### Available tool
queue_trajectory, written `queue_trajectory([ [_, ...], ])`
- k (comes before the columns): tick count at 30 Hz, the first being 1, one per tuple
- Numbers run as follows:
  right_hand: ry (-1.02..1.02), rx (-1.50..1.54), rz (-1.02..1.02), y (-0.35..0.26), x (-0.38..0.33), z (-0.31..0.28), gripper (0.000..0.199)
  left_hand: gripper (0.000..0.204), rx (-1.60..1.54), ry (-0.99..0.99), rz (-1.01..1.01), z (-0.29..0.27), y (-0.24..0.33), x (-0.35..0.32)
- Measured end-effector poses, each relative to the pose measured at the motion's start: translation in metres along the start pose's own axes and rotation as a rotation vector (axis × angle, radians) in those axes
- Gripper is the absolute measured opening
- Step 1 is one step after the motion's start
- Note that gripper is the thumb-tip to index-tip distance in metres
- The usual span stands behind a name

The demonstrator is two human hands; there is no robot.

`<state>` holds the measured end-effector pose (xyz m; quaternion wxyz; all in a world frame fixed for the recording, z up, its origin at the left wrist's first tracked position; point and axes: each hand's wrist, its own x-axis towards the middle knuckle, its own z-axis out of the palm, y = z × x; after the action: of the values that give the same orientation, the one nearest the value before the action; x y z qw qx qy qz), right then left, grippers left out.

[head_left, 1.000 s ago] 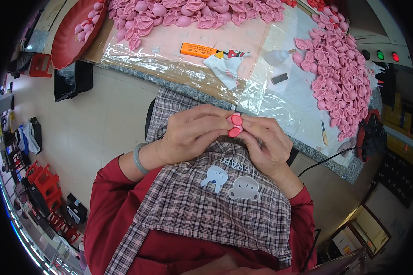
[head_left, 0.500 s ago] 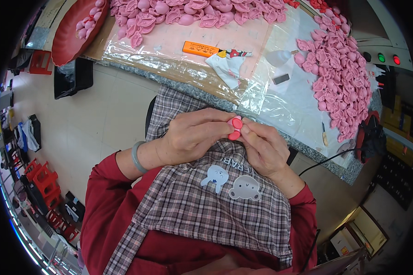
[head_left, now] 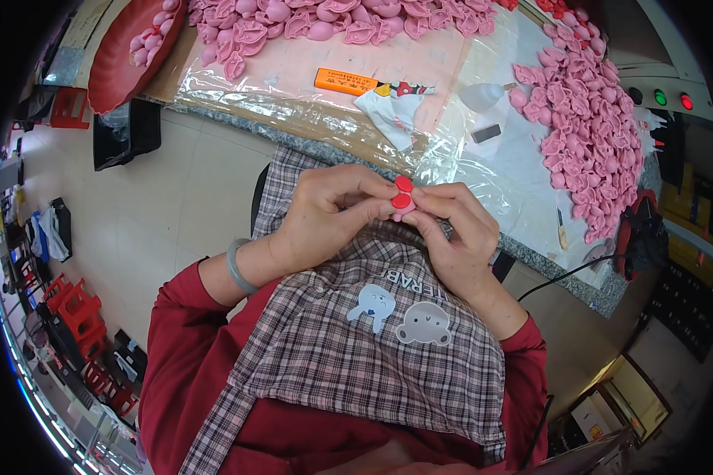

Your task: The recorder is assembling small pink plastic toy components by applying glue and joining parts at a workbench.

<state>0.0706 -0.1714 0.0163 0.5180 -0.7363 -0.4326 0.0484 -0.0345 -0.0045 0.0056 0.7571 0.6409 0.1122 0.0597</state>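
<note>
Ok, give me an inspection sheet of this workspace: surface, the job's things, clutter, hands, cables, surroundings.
Surface: worktable with a grey stone edge, covered in clear plastic sheet.
Job's things: small pink piece pinched between both hands above the lap; piles of pink pieces at the table's far edge and right side; more in a red tray.
Clutter: orange box, white cloth, small dark block.
Hands: left hand and right hand both grip the piece with red-nailed fingertips; grey bangle on the left wrist.
Cables: black cable running below the table's right edge.
Surroundings: checked apron, tiled floor, red stools at left, green and red indicator lights.
</note>
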Motion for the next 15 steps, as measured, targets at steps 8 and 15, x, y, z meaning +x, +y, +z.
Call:
queue_trajectory([
  [8,-0.117,0.142,0.293,-0.0009,0.0024,0.002,0.023,0.012,-0.106,0.035,-0.129,0.0021,-0.0045,0.0018],
  [15,-0.113,0.142,0.325,-0.0003,0.0043,0.004,0.022,0.01,-0.107,0.073,-0.155,0.0052,-0.0012,0.0048],
])
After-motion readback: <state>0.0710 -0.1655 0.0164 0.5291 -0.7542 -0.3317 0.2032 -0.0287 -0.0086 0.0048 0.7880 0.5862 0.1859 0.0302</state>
